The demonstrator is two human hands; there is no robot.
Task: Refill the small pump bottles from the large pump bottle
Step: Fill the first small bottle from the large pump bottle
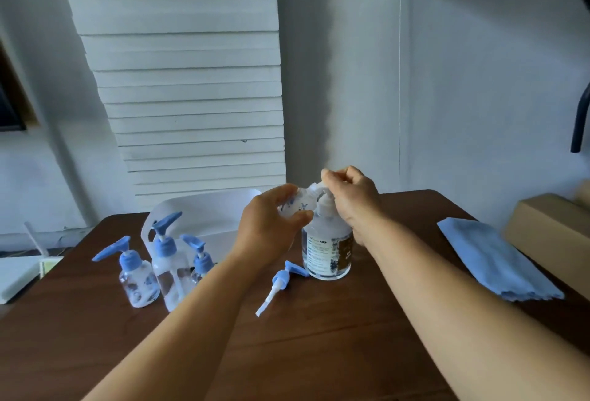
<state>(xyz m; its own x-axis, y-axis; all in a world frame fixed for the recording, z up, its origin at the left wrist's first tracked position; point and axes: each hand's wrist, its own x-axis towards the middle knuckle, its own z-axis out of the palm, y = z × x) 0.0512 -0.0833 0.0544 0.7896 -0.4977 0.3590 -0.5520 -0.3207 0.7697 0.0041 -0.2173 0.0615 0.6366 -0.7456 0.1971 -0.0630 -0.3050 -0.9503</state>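
The large clear pump bottle (327, 250) with a printed label stands on the brown table (303, 336). My right hand (351, 199) rests over its white pump head, fingers curled on it. My left hand (271, 221) grips a small clear bottle (298, 204), tilted with its open mouth at the pump's nozzle. That bottle's blue pump cap (282, 282) with its white tube lies loose on the table in front of the large bottle. Three capped small bottles stand at the left: one (139, 276), a taller one (167, 266), and another (199, 265) partly behind my left forearm.
A white plastic jug (204, 212) stands behind the small bottles. A folded blue cloth (491, 260) lies at the right, with a cardboard box (555, 228) beyond it. A white tray (16, 276) sits off the table's left edge.
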